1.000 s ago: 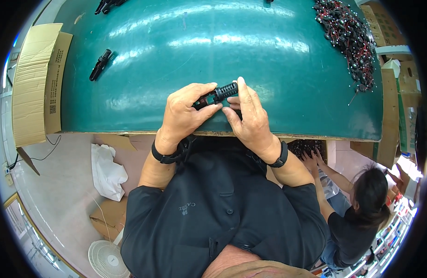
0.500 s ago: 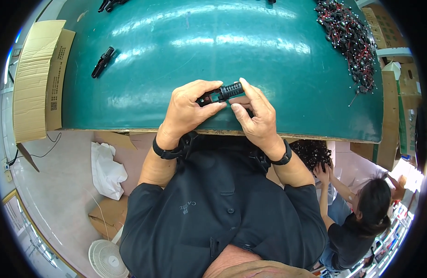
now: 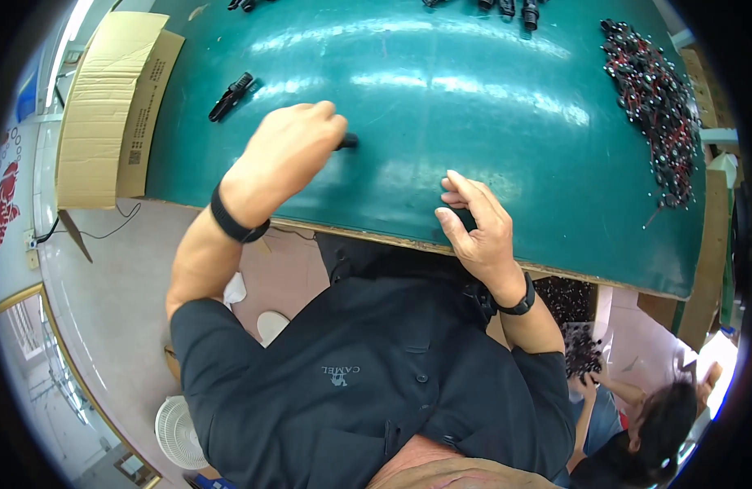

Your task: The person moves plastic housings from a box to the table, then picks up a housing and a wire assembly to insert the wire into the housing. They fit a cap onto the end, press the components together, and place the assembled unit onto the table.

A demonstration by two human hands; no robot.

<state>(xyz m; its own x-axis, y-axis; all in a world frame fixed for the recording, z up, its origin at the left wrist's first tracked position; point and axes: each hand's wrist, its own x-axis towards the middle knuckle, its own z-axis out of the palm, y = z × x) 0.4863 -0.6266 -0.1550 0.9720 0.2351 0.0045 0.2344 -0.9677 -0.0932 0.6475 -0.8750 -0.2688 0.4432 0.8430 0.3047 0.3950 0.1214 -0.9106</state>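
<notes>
Left hand's (image 3: pixel 298 138) clamped on a black part (image 3: pixel 349 142), its end poking out right, left of middle over the green table (image 3: pixel 522 147). Right hand (image 3: pixel 480 231): thumb and fingers apart, by the near edge. Second part (image 3: pixel 231 98) lies farther left.

Part (image 3: pixel 350 141) at left hand (image 3: pixel 296 140) (pile (image 3: pixel 657 106) right, on table (image 3: pixel 408 155))

The left hand (image 3: pixel 294 147) conceals most of the black part (image 3: pixel 350 141) it holds; only one end is exposed. The upper edge truncates several black assemblies (image 3: pixel 530 15). Individual pieces within the wired component pile (image 3: pixel 657 110) are too small to identify.
</notes>
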